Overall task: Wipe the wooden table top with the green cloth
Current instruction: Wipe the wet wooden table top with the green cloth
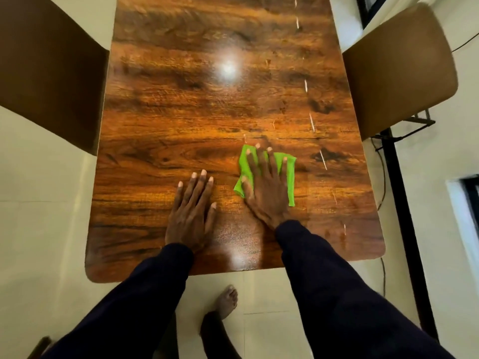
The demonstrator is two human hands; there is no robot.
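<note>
Head view: right hand (pixel 267 187) presses flat on green cloth (pixel 290 177) at four o'clock on wooden table top (pixel 181 112); left hand (pixel 193 211), fingers straight, braces flat.

Prob. a home dining room: glossy wood-grain table (pixel 181 120) w/ a brown chair (pixel 49 81) at its L side and a second chair (pixel 396 73) at its R. Pale floor tiles (pixel 39 203) surround the table, and a bare foot (pixel 226 300) stands just off its near edge.

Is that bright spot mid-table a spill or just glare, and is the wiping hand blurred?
Head view: glare, likely a lamp reflected in the glossy table top; the right hand on the green cloth is slightly motion-blurred, the left hand sharper.
</note>
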